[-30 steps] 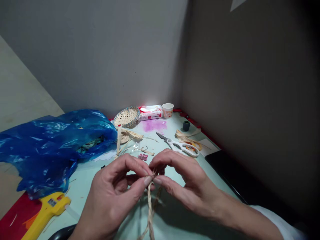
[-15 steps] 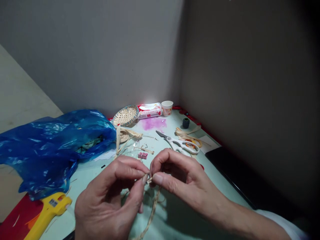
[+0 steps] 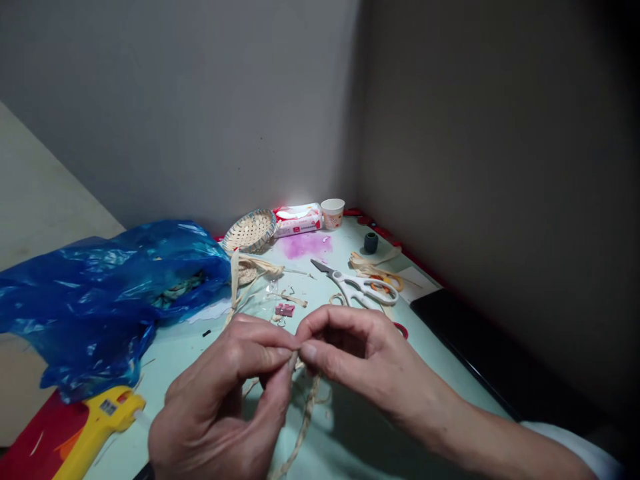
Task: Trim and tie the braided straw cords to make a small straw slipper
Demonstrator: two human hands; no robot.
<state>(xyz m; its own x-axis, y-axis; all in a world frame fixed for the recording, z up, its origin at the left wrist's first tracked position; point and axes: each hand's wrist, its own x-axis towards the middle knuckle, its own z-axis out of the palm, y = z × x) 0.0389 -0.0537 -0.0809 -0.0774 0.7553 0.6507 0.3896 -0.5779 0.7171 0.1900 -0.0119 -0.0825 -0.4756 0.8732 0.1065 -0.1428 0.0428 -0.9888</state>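
Observation:
In front of me, my left hand [image 3: 227,393] and my right hand [image 3: 357,357] meet fingertip to fingertip. Both are closed in a pinch on a braided straw cord [image 3: 306,423], whose twisted length hangs below and runs toward the near edge of the view. The very end between the fingertips is mostly hidden. Just beyond the fingers lies a small pink clip [image 3: 285,310]. White-handled scissors [image 3: 356,288] rest past my right hand with their blades pointing away to the left.
To the left are a blue plastic bag [image 3: 120,293] and a yellow glue gun [image 3: 107,417]. At the back stand a woven basket [image 3: 250,230], a tissue pack [image 3: 299,220], a paper cup [image 3: 333,213] and a dark thread spool [image 3: 371,243]. A black flat object [image 3: 450,340] lies along the right.
My right thumb and fingertips have come in closer against the left fingertips, covering more of the cord's end. The view has shifted slightly.

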